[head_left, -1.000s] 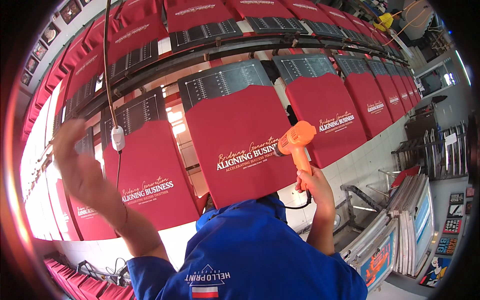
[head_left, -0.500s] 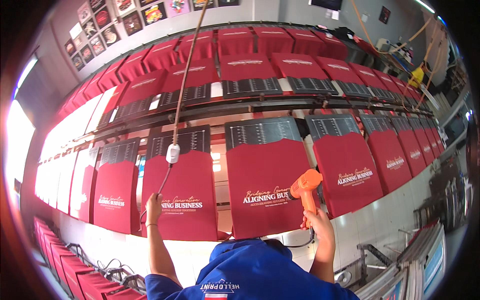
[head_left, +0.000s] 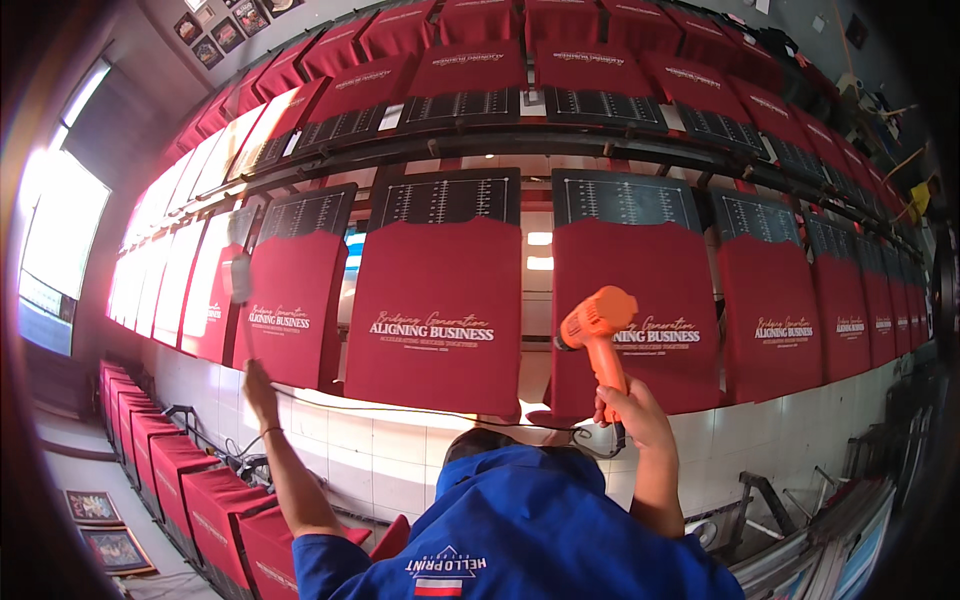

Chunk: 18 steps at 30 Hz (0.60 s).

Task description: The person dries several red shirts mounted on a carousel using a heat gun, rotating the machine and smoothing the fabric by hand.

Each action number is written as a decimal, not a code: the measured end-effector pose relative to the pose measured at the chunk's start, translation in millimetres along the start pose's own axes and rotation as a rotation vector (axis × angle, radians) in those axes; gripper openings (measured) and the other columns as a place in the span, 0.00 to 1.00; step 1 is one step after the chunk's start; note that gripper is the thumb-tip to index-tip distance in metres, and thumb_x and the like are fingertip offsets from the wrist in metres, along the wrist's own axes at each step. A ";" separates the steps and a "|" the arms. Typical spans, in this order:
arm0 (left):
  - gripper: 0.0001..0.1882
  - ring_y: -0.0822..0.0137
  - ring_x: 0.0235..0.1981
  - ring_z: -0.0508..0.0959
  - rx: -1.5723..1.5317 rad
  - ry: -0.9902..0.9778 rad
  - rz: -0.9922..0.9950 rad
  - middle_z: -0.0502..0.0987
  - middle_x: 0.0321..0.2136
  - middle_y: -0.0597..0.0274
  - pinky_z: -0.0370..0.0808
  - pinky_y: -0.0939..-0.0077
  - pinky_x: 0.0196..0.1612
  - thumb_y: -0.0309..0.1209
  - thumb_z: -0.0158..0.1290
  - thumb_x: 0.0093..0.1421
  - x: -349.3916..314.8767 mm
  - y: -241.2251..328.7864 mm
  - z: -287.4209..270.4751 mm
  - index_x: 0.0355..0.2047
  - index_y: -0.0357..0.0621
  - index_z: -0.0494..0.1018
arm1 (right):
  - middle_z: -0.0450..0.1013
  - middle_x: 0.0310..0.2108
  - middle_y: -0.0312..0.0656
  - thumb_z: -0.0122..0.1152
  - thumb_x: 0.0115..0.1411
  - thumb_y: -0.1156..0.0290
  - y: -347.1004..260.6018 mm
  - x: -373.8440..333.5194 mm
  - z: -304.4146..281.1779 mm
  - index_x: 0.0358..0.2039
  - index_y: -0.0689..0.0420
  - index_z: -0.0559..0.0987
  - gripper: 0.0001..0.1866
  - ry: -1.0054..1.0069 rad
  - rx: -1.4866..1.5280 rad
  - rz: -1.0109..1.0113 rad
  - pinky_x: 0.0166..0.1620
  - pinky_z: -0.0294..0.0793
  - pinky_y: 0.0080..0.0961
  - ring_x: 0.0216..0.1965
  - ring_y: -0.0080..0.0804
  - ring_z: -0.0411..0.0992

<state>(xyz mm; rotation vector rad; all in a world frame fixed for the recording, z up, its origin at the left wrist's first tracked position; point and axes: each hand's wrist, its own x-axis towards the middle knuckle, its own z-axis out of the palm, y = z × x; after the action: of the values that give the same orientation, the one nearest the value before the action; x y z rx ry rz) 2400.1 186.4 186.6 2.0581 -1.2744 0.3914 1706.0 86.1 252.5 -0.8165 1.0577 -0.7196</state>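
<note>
My right hand is wrapped round the handle of an orange heat gun. Its dark nozzle points left, above a printed red T-shirt laid on a black board. Out to the left, my left hand is closed on a thin dark power cord, its fingertips partly blurred. From there the cord runs right, past my body, toward the heat gun. Just above the left hand hangs a blurred white plug connector, in front of another red shirt. Between my hands lies a further printed shirt.
Long rows of red shirts on boards stretch left and right, with a dark rail between rows. Behind me at lower left stands another row of shirts. Frames lean at lower right. Bright windows are at left.
The view has shifted left along the row. My left hand has moved left and lower with the cord and connector. The heat gun has turned and its nozzle sits over a different shirt.
</note>
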 end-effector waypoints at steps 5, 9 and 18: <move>0.14 0.56 0.35 0.78 0.237 0.061 0.107 0.77 0.35 0.50 0.74 0.65 0.36 0.26 0.39 0.66 71.3 -156.8 -78.3 0.43 0.32 0.73 | 0.70 0.24 0.36 0.59 0.60 0.62 10.2 41.5 89.3 0.39 0.61 0.72 0.15 -0.051 0.037 0.026 0.28 0.70 0.22 0.24 0.24 0.71; 0.13 0.46 0.41 0.74 0.347 -0.063 -0.106 0.76 0.39 0.45 0.70 0.57 0.47 0.29 0.42 0.67 95.1 -239.5 -94.9 0.43 0.34 0.74 | 0.71 0.24 0.37 0.60 0.61 0.60 14.4 65.4 151.9 0.39 0.61 0.72 0.17 0.083 0.011 0.023 0.27 0.71 0.22 0.23 0.25 0.72; 0.18 0.41 0.40 0.78 0.428 -0.233 -0.562 0.79 0.37 0.44 0.71 0.51 0.42 0.43 0.42 0.68 108.3 -348.5 -34.6 0.41 0.43 0.75 | 0.70 0.23 0.36 0.59 0.61 0.60 13.2 87.1 222.5 0.36 0.60 0.72 0.15 0.335 -0.055 0.018 0.24 0.72 0.21 0.21 0.24 0.73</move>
<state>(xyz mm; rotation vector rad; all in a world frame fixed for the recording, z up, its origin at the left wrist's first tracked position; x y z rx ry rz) 2759.6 239.4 138.4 2.7752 -0.7117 0.1718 1944.7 70.7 260.9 -0.7474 1.3886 -0.8335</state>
